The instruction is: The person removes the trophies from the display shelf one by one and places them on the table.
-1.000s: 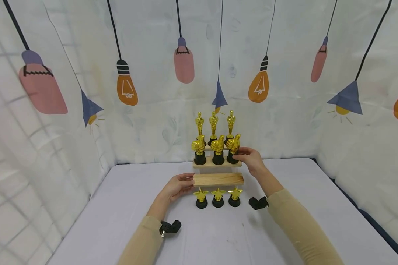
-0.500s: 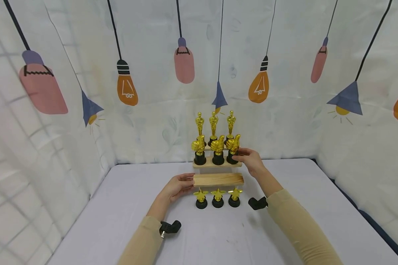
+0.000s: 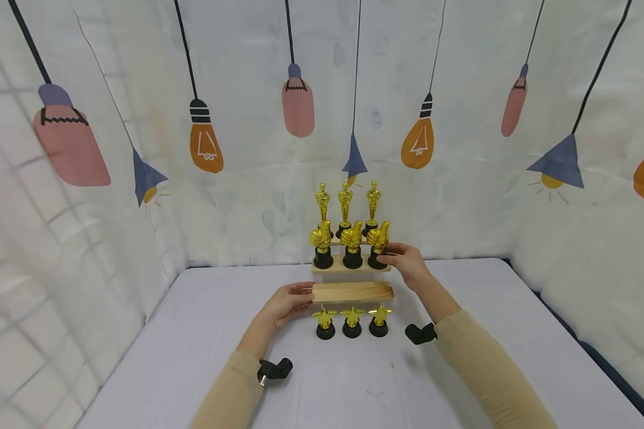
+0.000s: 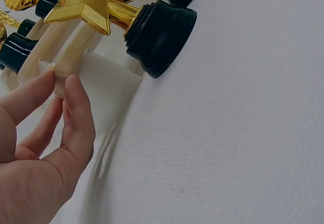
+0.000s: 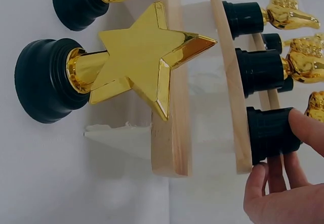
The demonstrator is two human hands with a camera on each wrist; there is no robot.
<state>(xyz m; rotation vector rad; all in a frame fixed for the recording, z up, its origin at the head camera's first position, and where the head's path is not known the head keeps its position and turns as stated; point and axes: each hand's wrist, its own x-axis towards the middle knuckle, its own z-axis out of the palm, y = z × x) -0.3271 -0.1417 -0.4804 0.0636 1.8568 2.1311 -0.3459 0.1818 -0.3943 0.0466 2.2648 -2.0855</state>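
Observation:
My left hand (image 3: 286, 305) pinches the left end of the front wooden plank (image 3: 353, 292), its fingertips on the plank's end (image 4: 71, 59) in the left wrist view. My right hand (image 3: 408, 263) grips the black base (image 5: 272, 133) of the rightmost thumbs-up trophy (image 3: 377, 238), which stands on the middle wooden plank (image 3: 333, 269). Two more gold thumbs-up trophies, the middle one (image 3: 352, 241) and the left one (image 3: 322, 241), stand upright beside it. In the right wrist view, a thumb and fingers curl round the black base from opposite sides.
Three gold figure trophies stand on the rear plank, the right one (image 3: 372, 205) among them. Three star trophies, including the middle one (image 3: 352, 322), stand on the white tabletop (image 3: 220, 333) before the front plank. White supports (image 5: 119, 138) hold up the planks. A lamp-print curtain (image 3: 247, 196) hangs behind.
The head view has tipped up slightly. My right hand and the rightmost thumbs-up trophy have shifted very slightly right. The left hand keeps its place on the front plank.

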